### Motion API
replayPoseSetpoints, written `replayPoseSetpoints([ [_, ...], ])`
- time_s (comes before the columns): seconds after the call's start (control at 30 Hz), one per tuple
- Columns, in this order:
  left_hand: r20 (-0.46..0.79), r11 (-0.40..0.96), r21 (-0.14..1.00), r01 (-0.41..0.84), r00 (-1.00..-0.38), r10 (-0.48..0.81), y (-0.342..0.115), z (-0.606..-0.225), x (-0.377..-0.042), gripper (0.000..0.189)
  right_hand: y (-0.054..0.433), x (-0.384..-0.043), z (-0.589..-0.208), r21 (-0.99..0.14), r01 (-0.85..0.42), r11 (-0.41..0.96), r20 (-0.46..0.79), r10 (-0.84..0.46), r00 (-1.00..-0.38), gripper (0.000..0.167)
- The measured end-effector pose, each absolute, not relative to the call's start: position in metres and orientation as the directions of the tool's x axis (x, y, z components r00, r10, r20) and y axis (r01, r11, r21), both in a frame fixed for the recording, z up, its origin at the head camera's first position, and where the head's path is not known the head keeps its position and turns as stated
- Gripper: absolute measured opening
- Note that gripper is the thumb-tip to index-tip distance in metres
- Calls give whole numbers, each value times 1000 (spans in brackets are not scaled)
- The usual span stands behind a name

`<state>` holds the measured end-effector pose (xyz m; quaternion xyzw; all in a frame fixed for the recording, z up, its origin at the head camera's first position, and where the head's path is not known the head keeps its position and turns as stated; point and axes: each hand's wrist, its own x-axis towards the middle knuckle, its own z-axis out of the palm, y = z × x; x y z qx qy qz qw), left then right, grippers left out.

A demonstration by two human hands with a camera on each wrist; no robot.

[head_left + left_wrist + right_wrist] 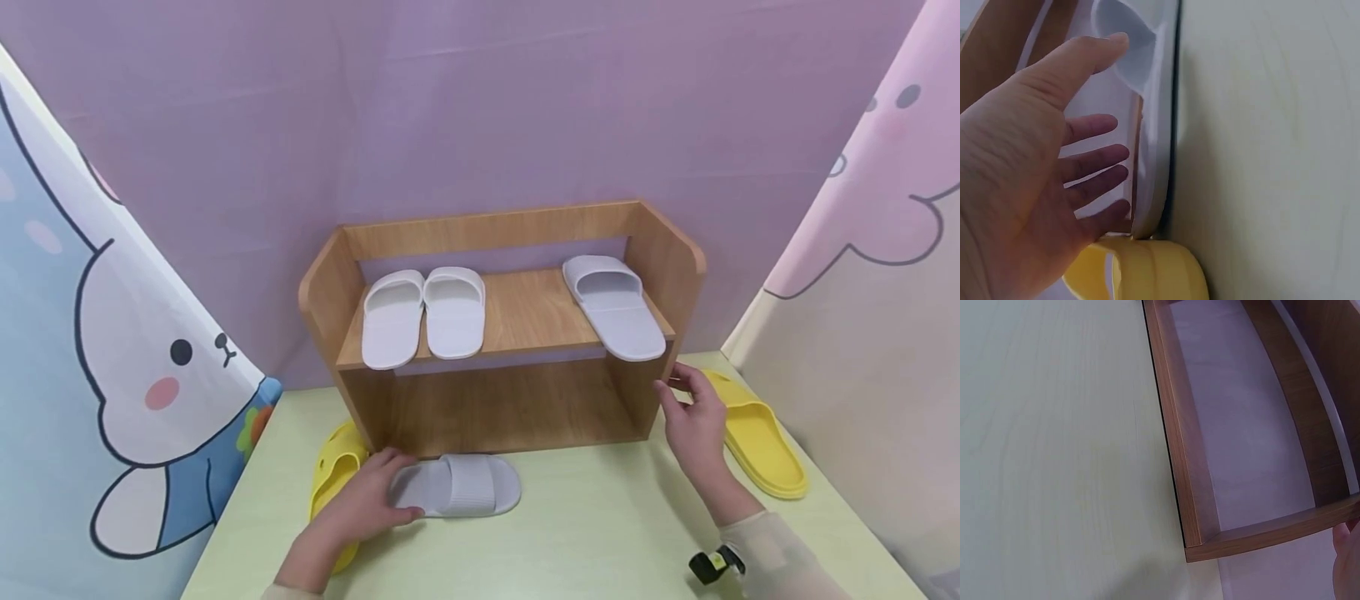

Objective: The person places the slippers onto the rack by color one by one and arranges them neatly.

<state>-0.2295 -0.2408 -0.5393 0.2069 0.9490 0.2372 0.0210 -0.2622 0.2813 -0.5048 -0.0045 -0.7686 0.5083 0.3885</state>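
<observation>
My left hand is at the heel end of a grey slipper, which lies sideways on the table before a wooden shoe rack. In the left wrist view, the fingers of the left hand are spread beside the slipper and hold nothing. My right hand is at the rack's right side panel, with its fingertips against or very near the outer edge. Only a small part of the right hand shows in the right wrist view.
On the upper shelf sit a pair of white slippers at left and a single grey-white slipper at right. A yellow slipper lies left of the rack, partly behind my left hand. Another yellow slipper lies right of it.
</observation>
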Motion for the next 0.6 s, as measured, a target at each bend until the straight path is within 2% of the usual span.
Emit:
replayPoseSetpoints([
  [0.23, 42, 812, 395, 431, -891, 452, -237, -545, -236, 83, 283, -265, -507, -782, -391, 485, 597, 403, -693, 33],
  [0.6, -24, 815, 400, 420, -884, 468, -238, -543, -239, 86, 280, -260, -503, -789, -381, 482, 585, 402, -704, 34],
])
